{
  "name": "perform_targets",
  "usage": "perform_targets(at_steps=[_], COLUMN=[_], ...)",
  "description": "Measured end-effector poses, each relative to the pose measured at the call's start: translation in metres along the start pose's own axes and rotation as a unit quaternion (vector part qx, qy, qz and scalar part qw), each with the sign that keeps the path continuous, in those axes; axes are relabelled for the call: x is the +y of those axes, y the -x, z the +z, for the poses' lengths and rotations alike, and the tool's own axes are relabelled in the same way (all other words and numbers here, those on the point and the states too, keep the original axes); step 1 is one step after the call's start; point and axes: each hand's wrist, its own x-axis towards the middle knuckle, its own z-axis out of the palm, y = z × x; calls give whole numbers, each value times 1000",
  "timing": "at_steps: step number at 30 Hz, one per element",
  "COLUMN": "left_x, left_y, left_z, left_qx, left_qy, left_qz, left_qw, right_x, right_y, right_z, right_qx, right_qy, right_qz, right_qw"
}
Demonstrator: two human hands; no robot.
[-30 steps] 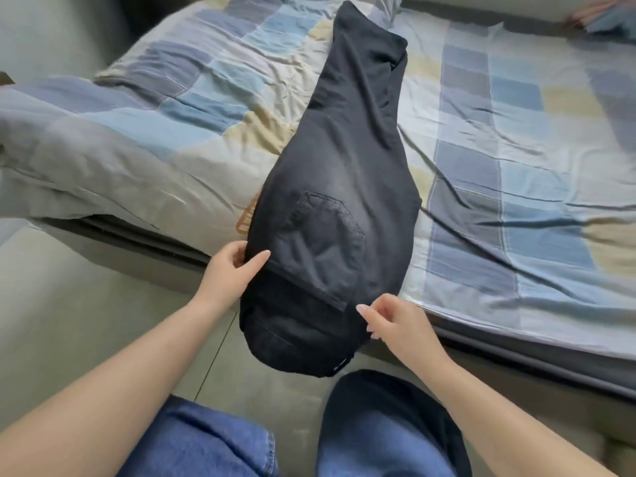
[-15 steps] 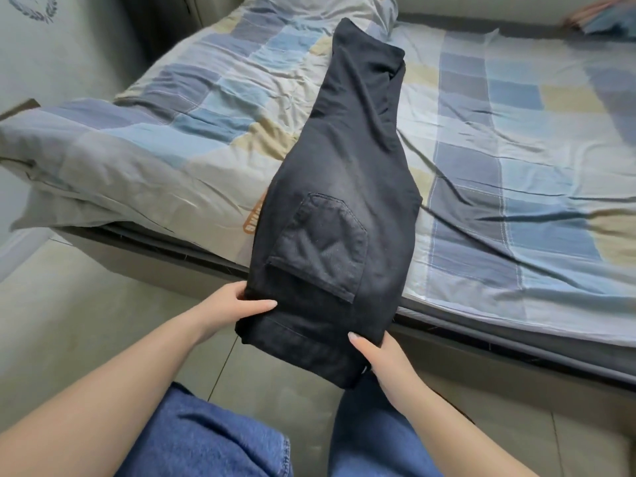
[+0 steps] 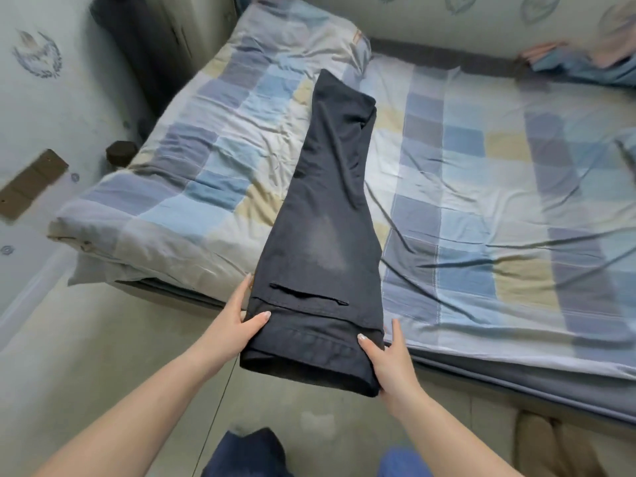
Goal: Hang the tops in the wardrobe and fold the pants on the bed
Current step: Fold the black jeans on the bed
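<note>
The black pants [image 3: 320, 256] are of thick cotton cloth, like denim, with a paler worn patch in the middle and a thin pocket slit below it. They are folded lengthwise into one long band, wide at the waist near me and narrower toward the far end. The far part lies on the bed [image 3: 499, 187]; the waist end hangs out past the bed's edge, over the floor [image 3: 86, 339], and there the layers of cloth are stacked with their stitched edges showing.

The bed has a soft, wrinkled sheet with squares of blue, grey, cream and pale yellow. On the left a quilt [image 3: 192, 187] of the same pattern lies in a thick fold.

My left hand [image 3: 237, 325] grips the left edge of the waist: the thumb lies on top of the cloth and the fingers go along the side and under it. My right hand [image 3: 389, 359] grips the right corner in the same way, thumb on top, one finger straight up along the edge. Both forearms reach forward, bare.
</note>
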Motion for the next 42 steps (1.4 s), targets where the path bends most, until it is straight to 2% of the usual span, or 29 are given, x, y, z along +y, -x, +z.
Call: perform_targets(at_steps=[4,9,13,18,23,28,34,38,42], left_x=[115,282,387,512,644,751,843,896,932], left_y=[26,39,29,7,-2,4,8,-2,-36], left_z=[-12,-40,-50,-39,-12,6,2,-2,-1], left_qx=[-31,-71,-82,-82,-51,-38,-46,-45,-41], left_qy=[-44,-38,-39,0,99,166,188,180,142], left_qz=[0,-14,6,48,99,177,266,296,285], left_qw=[999,997,996,995,989,969,944,937,947], right_x=[-108,-257,-352,-474,-616,-735,-839,-901,-943], right_y=[49,110,133,134,131,149,176,184,156], right_z=[-11,-10,-6,-23,-60,-84,-95,-88,-79], right_qx=[-30,-5,11,-4,-42,-96,-136,-110,-74], right_qy=[41,-18,-53,-82,-117,-88,-43,-23,-17], right_qz=[-36,-41,-57,-131,-203,-275,-364,-396,-389], right_qw=[998,999,997,988,971,953,920,912,918])
